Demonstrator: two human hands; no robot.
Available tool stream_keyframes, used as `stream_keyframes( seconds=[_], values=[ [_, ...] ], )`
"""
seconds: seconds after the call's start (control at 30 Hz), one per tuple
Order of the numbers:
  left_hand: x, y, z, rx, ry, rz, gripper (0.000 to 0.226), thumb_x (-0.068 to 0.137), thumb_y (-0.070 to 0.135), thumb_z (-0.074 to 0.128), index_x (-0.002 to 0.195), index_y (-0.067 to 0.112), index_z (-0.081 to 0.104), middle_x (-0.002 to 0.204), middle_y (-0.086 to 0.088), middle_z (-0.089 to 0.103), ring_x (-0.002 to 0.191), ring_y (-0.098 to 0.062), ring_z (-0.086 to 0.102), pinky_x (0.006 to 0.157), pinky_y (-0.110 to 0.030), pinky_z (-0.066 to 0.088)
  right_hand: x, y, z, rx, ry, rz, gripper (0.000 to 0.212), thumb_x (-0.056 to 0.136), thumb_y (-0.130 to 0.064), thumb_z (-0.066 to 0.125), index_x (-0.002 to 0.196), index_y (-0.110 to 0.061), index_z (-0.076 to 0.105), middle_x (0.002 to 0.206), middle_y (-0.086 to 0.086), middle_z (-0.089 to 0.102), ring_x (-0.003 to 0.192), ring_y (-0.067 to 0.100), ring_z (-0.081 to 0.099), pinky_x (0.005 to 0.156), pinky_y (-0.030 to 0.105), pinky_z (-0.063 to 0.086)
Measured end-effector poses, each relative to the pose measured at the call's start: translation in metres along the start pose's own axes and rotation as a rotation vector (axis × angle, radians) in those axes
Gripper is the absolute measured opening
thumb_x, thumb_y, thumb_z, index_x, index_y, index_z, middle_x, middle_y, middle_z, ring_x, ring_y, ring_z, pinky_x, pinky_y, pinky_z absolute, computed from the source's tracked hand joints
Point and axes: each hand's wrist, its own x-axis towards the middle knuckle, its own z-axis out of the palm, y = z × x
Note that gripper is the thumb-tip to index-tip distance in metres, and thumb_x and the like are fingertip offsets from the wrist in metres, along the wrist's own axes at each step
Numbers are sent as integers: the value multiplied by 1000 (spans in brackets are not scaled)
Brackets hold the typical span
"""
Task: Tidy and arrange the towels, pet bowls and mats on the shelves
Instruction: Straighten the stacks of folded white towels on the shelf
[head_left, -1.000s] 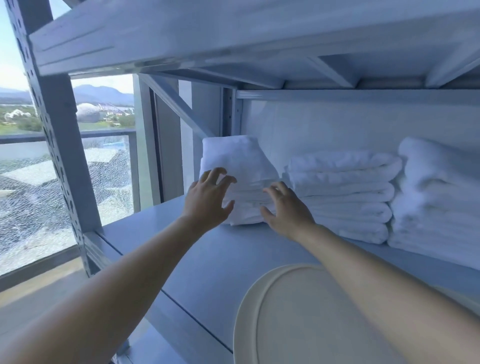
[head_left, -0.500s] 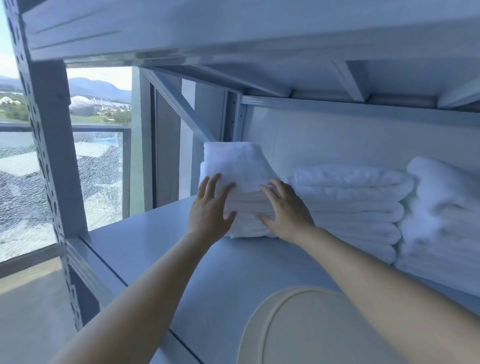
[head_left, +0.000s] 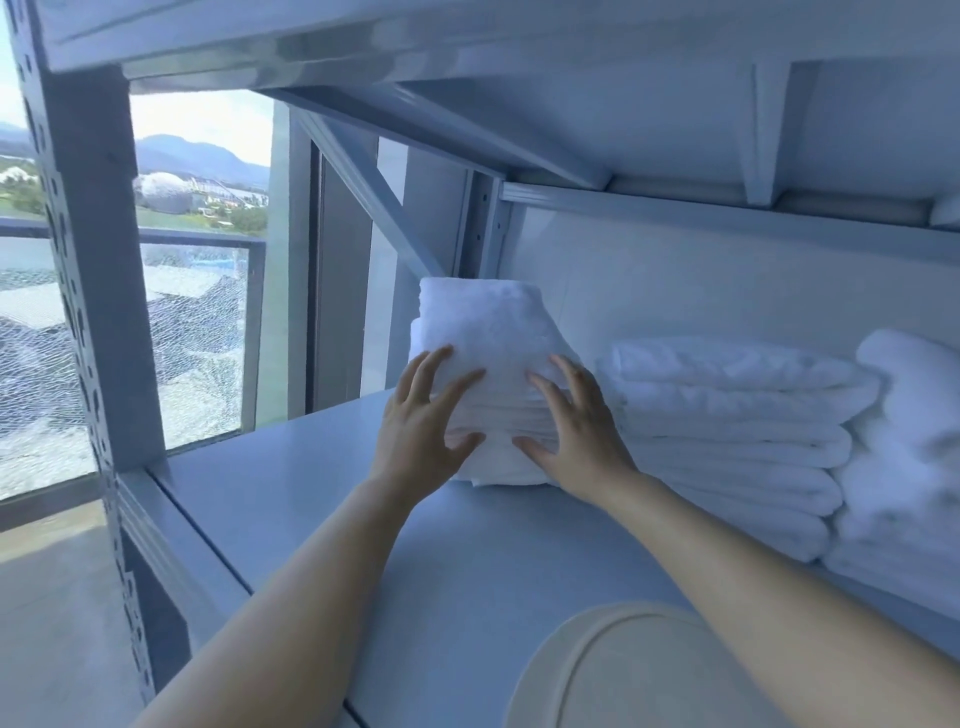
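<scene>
Head view: left hand (head_left: 421, 441) and right hand (head_left: 576, 441), fingers spread and straight, pressed side by side on front of folded towel stack (head_left: 483, 332) near shelf (head_left: 291, 499) back-left corner; second stack (head_left: 727, 415) and third stack (head_left: 904, 441) along back edge; cream rimmed object (head_left: 649, 670) at front edge

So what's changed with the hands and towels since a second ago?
Both hands have closed in on the left towel stack: the left hand, loosely curled before, now lies spread against its front, and the right hand has slid higher up it. Nothing is gripped. That stack, the middle stack, the right stack and the cream oval object stayed put.
</scene>
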Motion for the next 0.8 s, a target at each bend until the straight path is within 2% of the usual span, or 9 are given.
stream_keyframes(
  seconds=[0.1, 0.27, 0.4, 0.63, 0.73, 0.8],
  values=[
    [-1, 0, 1, -28, -5, -19, 68, 68, 31, 80, 130, 32, 51, 148, -5, 27, 137, -28, 19, 102, -35, 29, -3, 1, 6, 63, 2, 13, 71, 84, -42, 63, 142, -21, 29, 154, 2, 2, 143, 22, 2, 109, 43, 33],
    [-3, 1, 1, -116, -26, -40, 70, 70, 25, 80, 131, 33, 49, 151, -4, 20, 132, -29, 34, 93, -34, 41, -5, 2, 8, 109, 6, 49, 70, 85, -42, 61, 144, -29, 26, 155, 0, -11, 144, 21, -9, 109, 39, 30],
    [-3, -1, 1, -136, -32, -42, 71, 70, 26, 79, 132, 36, 46, 152, -1, 17, 131, -27, 35, 92, -34, 42, -6, 4, 11, 182, 38, 87, 65, 84, -42, 63, 141, -35, 32, 155, 4, -5, 145, 24, -2, 111, 41, 29],
    [-3, -1, -2, -174, -82, -73, 79, 64, 32, 81, 130, 44, 40, 151, 6, 10, 133, -25, 29, 97, -35, 39, -7, -3, 15, 254, 33, 109, 70, 80, -42, 66, 140, -36, 30, 155, 1, 0, 143, 18, 3, 109, 34, 28],
    [0, -2, -8, -161, -95, -107, 78, 64, 25, 80, 127, 45, 41, 149, 8, 9, 131, -24, 30, 87, -35, 46, -9, -8, 14, 227, 52, 81, 71, 80, -42, 66, 141, -32, 32, 154, 1, 3, 142, 17, 5, 103, 29, 29],
    [3, -5, -15, -144, -93, -161, 74, 65, 20, 78, 126, 45, 44, 148, 10, 9, 131, -21, 28, 80, -31, 44, -11, -13, 16, 203, 63, 42, 69, 80, -44, 65, 140, -30, 34, 155, 2, 6, 141, 18, 8, 100, 26, 28]
  ],
)
